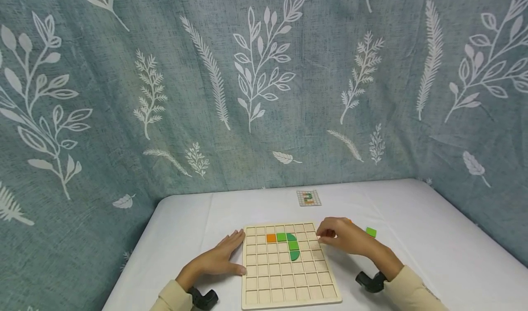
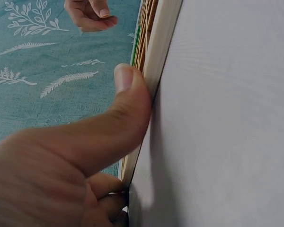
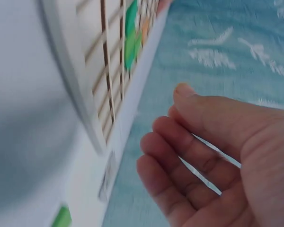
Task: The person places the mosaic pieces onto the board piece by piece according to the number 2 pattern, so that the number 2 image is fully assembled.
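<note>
A pale wooden grid board (image 1: 276, 283) lies flat on the white table. In its upper half sit an orange square tile (image 1: 271, 238), a light green square (image 1: 281, 237), a dark green rounded tile (image 1: 291, 236), another light green square (image 1: 293, 245) and, lowest, a second dark green rounded tile (image 1: 294, 255). My left hand (image 1: 222, 257) rests at the board's left edge, thumb and fingers spread along the side. Just over the right edge hovers my right hand (image 1: 340, 234), its fingers loosely bent; the right wrist view shows nothing between thumb and fingertips (image 3: 163, 130).
A small card (image 1: 308, 198) printed with a coloured grid pattern lies beyond the board. Right of the right hand is a loose green tile (image 1: 371, 232), and an orange piece (image 1: 349, 221) is mostly hidden behind that hand. A leaf-patterned curtain (image 1: 264, 95) hangs behind the table.
</note>
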A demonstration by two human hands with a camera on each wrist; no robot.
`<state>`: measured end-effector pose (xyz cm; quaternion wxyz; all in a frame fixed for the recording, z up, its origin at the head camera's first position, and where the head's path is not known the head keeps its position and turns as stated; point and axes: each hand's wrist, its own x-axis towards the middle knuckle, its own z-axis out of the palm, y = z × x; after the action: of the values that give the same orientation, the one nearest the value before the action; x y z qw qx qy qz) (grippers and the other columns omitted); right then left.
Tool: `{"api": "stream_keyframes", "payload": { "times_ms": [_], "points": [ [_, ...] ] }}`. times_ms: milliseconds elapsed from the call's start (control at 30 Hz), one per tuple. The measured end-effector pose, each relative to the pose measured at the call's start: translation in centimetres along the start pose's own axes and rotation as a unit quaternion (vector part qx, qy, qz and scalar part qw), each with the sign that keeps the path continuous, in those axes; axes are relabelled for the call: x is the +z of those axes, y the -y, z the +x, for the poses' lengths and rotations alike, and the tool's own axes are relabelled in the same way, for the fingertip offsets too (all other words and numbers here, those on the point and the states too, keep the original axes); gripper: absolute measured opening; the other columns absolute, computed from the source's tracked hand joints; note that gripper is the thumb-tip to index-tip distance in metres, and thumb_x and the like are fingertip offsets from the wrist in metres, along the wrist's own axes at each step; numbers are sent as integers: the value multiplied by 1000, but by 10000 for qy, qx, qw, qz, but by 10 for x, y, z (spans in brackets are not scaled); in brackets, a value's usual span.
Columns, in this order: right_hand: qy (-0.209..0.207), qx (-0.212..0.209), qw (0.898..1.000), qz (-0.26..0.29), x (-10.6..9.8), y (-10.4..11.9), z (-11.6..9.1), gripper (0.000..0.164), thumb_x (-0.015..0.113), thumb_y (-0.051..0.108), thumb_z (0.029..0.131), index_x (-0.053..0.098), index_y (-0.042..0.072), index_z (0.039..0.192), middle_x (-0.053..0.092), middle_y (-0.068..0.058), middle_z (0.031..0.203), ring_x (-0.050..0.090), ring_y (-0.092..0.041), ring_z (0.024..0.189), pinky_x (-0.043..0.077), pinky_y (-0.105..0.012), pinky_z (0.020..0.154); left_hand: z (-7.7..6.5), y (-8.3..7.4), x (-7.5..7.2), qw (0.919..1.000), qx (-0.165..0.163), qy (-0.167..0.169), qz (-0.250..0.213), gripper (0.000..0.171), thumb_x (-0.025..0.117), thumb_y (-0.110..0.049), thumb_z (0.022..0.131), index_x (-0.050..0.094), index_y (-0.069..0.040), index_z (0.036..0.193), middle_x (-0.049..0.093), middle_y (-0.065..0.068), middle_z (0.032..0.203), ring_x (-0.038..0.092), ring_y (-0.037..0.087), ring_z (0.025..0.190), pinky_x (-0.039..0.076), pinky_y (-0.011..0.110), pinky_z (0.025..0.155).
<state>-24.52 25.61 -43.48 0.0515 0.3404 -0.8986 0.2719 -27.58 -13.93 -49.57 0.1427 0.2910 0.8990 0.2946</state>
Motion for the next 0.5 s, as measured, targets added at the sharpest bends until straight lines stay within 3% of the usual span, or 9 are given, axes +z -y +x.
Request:
{"api": "stream_keyframes", "payload": {
  "times_ms": [267,500],
  "points": [
    [-271,675,9971,-222,-37,-22,-18,13,73,20,92,71,13,103,68,6,94,62,-2,81,56,-22,69,1,-1,-2,10000,-2,-5,36,114,79,-54,78,18,-1,159,11,16,168,8,33,157,7,56,126],
    [-333,1368,9893,-382,-53,-42,-33,14,72,22,93,71,12,103,69,6,93,61,-2,81,56,-23,72,0,-1,-1,10000,3,-20,11,115,79,-54,78,18,0,159,11,17,168,8,34,157,8,58,125]
  ]
}}
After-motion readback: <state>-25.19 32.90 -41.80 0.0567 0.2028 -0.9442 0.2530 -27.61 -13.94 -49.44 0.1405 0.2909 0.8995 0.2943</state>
